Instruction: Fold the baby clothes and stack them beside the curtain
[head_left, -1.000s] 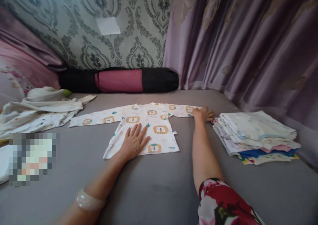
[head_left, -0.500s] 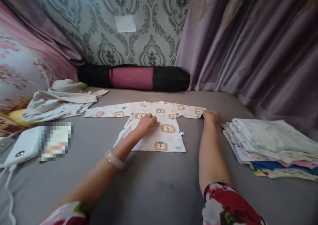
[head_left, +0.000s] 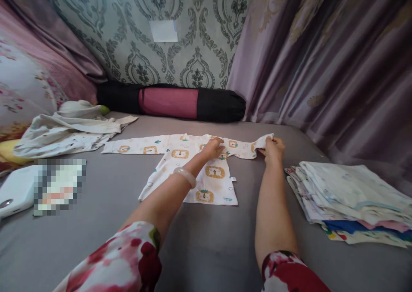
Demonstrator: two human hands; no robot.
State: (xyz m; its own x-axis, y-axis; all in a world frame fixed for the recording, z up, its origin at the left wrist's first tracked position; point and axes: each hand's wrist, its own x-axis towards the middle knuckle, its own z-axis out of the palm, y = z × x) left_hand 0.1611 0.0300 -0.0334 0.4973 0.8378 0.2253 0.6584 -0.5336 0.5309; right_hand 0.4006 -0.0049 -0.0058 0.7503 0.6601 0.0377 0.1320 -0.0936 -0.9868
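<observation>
A small white long-sleeved shirt (head_left: 180, 171) with orange lion faces lies spread on the grey sheet, both sleeves stretched sideways. My right hand (head_left: 274, 149) pinches the cuff of the right-hand sleeve and lifts it off the sheet, so that sleeve end bends upward. Near the shoulder on that same side, my left hand (head_left: 214, 148) rests on the shirt with its fingers apart, a pale bangle on the wrist. The left forearm crosses over the shirt's front and hides part of it.
A stack of folded clothes (head_left: 347, 193) sits at the right. Crumpled pale clothing (head_left: 71, 133) lies at the left, beyond a white power bank (head_left: 19, 193) and a blurred-out item (head_left: 61, 187). A black and pink roll (head_left: 170, 103) lies along the wall.
My left hand has moved from the shirt's middle up and right toward the shoulder. My right hand has raised the sleeve's cuff, which lay lower before.
</observation>
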